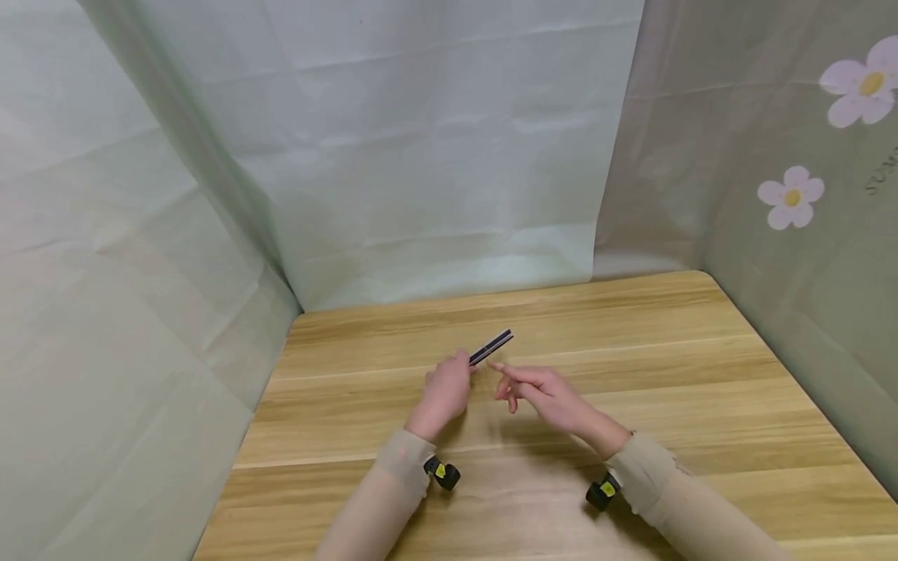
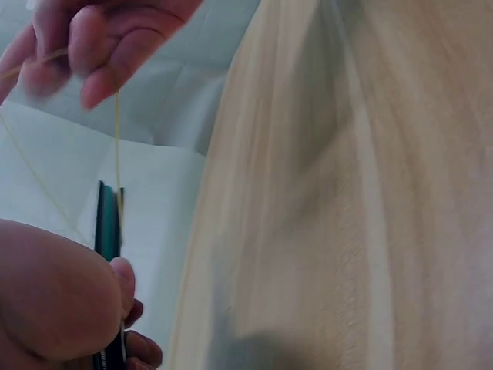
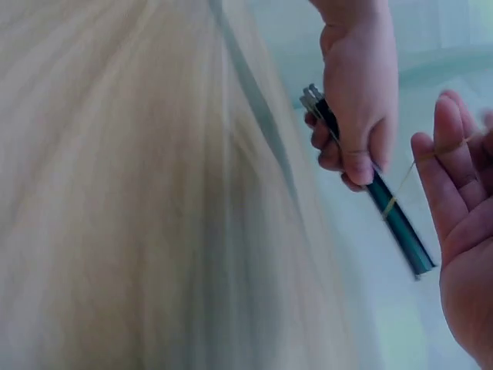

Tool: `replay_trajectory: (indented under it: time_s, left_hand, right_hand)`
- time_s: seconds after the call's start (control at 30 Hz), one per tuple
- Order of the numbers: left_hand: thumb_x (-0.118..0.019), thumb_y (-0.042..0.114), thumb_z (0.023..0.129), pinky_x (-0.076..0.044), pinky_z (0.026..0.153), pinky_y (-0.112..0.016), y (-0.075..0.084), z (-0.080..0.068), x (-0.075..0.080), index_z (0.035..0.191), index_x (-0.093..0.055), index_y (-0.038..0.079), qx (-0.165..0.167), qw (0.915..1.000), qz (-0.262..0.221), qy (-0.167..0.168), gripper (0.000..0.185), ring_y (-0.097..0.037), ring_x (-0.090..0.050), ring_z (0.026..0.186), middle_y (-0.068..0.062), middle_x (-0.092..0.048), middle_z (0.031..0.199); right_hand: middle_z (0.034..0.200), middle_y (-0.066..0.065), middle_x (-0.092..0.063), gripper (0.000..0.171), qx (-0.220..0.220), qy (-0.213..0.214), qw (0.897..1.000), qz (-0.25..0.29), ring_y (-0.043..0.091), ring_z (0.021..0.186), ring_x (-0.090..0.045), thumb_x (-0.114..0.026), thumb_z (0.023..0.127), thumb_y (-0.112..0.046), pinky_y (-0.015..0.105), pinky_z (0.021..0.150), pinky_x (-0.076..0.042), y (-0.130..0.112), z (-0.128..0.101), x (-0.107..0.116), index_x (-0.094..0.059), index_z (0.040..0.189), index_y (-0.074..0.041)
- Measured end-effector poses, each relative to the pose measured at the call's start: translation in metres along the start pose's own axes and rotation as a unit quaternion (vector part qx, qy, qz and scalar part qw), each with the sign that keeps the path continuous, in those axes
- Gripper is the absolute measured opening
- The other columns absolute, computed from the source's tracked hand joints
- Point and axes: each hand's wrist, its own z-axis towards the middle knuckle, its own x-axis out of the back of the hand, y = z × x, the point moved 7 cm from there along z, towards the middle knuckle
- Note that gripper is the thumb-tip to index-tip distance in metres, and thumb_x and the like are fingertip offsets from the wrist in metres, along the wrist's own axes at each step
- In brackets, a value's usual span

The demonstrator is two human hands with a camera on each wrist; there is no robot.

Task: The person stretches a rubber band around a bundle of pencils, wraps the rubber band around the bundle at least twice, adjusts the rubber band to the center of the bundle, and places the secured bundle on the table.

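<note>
1. Head: our left grip (image 1: 447, 387) holds what look like slim dark pens (image 1: 491, 347) over the surface (image 1: 701, 405); our right grip (image 1: 547, 396) is just beside, index finger extended.
2. Left wrist: our right fingers hold a rubber band (image 2: 117, 146) taut from the pens.
3. Right wrist: we judge the band partly on: one end seems looped round the pens, the stretched remainder not yet wound.

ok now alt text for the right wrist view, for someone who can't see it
A left hand grips what look like slim dark pens, with a thin yellowish rubber band stretched from them to the fingers of the right hand. A blurred wood-grain tabletop fills the left side.
</note>
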Motion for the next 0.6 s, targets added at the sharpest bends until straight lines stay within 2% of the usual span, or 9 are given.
replay_trajectory:
  time_s: [0.1,0.13,0.23,0.33,0.5,0.6]
  left_hand:
    - [-0.058,0.015,0.111,-0.051,0.07,-0.052,0.001,-0.001,0.001,0.103,-0.055,0.007,-0.008,0.9998,-0.009,0.019,0.012,-0.037,-0.07,0.091,-0.015,-0.071,0.098]
    - [-0.057,0.017,0.112,-0.05,0.069,-0.051,0.002,-0.002,0.001,0.103,-0.054,0.007,-0.01,0.9996,-0.012,0.025,0.014,-0.037,-0.069,0.09,-0.015,-0.07,0.096]
    - [-0.057,0.02,0.112,-0.048,0.065,-0.048,0.002,-0.002,0.002,0.102,-0.054,0.007,-0.014,0.9988,-0.013,0.046,0.017,-0.036,-0.068,0.086,-0.013,-0.067,0.091]
    - [-0.058,0.021,0.111,-0.047,0.064,-0.047,0.003,-0.002,0.002,0.101,-0.053,0.007,-0.016,0.9978,-0.014,0.063,0.018,-0.035,-0.067,0.084,-0.012,-0.065,0.087]
    - [-0.059,0.021,0.111,-0.044,0.065,-0.044,0.006,-0.001,0.003,0.098,-0.052,0.01,-0.031,0.9954,-0.024,0.087,0.018,-0.033,-0.066,0.083,-0.009,-0.062,0.087]
    - [-0.063,0.021,0.108,-0.044,0.066,-0.044,0.011,-0.001,0.003,0.1,-0.054,0.009,-0.072,0.9915,-0.015,0.108,0.017,-0.032,-0.066,0.085,-0.008,-0.063,0.088]
  right_hand:
    - [0.12,0.038,-0.065,0.05,-0.056,0.024,0.994,0.087,0.02,0.076,-0.071,-0.036,0.116,-0.001,0.04,0.092,-0.06,0.011,0.002,-0.002,-0.031,0.165,0.0]
    - [0.121,0.039,-0.064,0.053,-0.072,0.036,0.991,0.108,0.02,0.076,-0.071,-0.037,0.116,-0.003,0.041,0.091,-0.061,0.014,0.002,-0.001,-0.026,0.168,-0.003]
    - [0.113,0.032,-0.067,0.06,-0.115,0.077,0.979,0.147,0.02,0.079,-0.072,-0.041,0.117,-0.009,0.038,0.088,-0.062,0.022,0.002,0.001,-0.019,0.172,-0.016]
    - [0.113,0.019,-0.07,0.061,-0.142,0.123,0.964,0.19,0.019,0.083,-0.073,-0.042,0.117,-0.014,0.034,0.086,-0.061,0.029,0.002,0.004,-0.017,0.173,-0.02]
    - [0.116,0.006,-0.069,0.058,-0.17,0.195,0.926,0.275,0.011,0.083,-0.072,-0.042,0.118,-0.022,0.025,0.083,-0.06,0.039,0.004,0.009,-0.021,0.17,-0.004]
    - [0.111,0.002,-0.071,0.055,-0.204,0.233,0.897,0.317,0.008,0.078,-0.071,-0.044,0.117,-0.025,0.02,0.078,-0.058,0.046,0.003,0.013,-0.032,0.163,0.003]
